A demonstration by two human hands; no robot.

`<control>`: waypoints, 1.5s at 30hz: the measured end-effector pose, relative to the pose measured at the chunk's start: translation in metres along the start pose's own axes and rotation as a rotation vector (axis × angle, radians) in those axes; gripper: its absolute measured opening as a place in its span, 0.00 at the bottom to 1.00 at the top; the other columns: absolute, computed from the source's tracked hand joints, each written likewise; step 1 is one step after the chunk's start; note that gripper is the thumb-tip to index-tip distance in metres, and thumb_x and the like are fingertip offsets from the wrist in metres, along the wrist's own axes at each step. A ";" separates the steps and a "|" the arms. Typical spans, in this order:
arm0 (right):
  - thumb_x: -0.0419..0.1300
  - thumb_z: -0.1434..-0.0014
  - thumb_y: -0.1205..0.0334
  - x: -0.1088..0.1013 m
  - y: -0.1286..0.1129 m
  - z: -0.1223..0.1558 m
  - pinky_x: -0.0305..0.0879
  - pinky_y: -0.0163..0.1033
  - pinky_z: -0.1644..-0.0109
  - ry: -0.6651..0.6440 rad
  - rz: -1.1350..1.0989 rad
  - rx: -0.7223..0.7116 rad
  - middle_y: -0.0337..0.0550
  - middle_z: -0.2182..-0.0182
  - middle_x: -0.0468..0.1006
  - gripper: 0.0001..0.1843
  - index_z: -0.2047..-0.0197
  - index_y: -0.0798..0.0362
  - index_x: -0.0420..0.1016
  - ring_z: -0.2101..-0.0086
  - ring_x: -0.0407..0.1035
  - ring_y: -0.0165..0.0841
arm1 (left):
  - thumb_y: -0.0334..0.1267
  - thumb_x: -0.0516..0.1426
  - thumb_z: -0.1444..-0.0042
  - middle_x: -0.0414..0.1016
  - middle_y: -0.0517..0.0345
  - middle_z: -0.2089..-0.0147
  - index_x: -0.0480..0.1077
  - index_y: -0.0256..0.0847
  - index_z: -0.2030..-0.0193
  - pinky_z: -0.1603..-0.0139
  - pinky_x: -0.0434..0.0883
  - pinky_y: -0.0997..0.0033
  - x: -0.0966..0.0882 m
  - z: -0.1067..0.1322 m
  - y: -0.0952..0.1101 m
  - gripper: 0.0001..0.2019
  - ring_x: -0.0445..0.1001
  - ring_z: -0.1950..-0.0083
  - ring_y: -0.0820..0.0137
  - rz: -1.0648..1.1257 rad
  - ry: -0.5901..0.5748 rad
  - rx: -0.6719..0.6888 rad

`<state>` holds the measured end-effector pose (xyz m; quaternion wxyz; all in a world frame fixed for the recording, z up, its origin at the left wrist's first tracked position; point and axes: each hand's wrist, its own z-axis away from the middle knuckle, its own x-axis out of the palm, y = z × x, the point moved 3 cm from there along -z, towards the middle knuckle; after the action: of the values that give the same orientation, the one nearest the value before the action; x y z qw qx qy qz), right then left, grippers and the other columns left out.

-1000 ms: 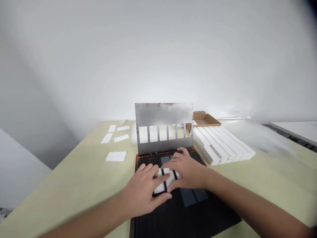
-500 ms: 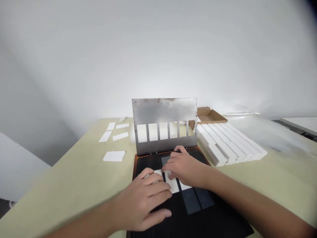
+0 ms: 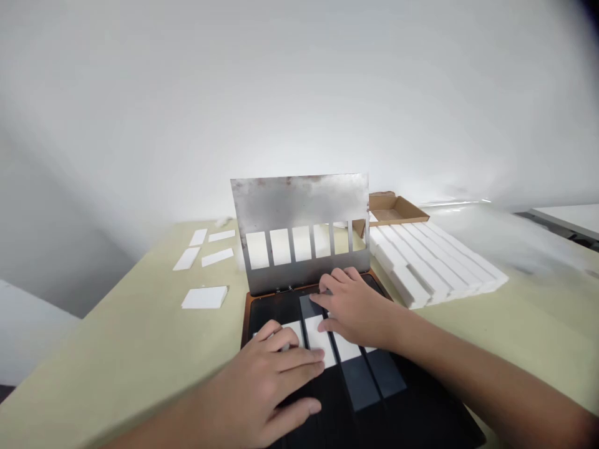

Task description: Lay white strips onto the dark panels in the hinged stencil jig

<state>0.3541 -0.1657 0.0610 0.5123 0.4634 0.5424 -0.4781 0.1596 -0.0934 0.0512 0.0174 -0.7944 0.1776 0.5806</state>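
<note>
Pale green table (image 3: pixel 116 374) against a white wall (image 3: pixel 299 93). Black slotted tray (image 3: pixel 337 424) sits at the near edge, with a steel stencil plate (image 3: pixel 299 202) standing upright along its far side, 6 rectangular windows cut through it. White tiles (image 3: pixel 321 340) lie in the tray's parallel slots, directly under the hands. Left hand (image 3: pixel 276 380) is curled over the leftmost tile, and I can't tell if it's gripping. Right hand (image 3: pixel 355 308) is spread flat over the middle slots, fingertips down near the tile ends. Hands are just beside each other, not touching. Left of the tray: 5 loose white pieces (image 3: pixel 204 297). Right: long white bars (image 3: pixel 435 268) laid side by side, cardboard tray (image 3: pixel 395 209) behind them.
</note>
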 end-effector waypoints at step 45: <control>0.62 0.35 0.70 0.003 -0.023 0.002 0.50 0.51 0.41 -0.079 0.080 -0.247 0.45 0.70 0.81 0.09 0.67 0.53 0.81 0.60 0.67 0.40 | 0.41 0.61 0.31 0.61 0.40 0.25 0.77 0.52 0.40 0.28 0.60 0.31 0.014 0.011 -0.013 0.14 0.59 0.23 0.43 0.084 -0.008 -0.162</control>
<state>0.3316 -0.1704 0.0595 0.6052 0.3986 0.5577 -0.4048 0.1569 -0.0825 0.0321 -0.0708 -0.7827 0.1631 0.5965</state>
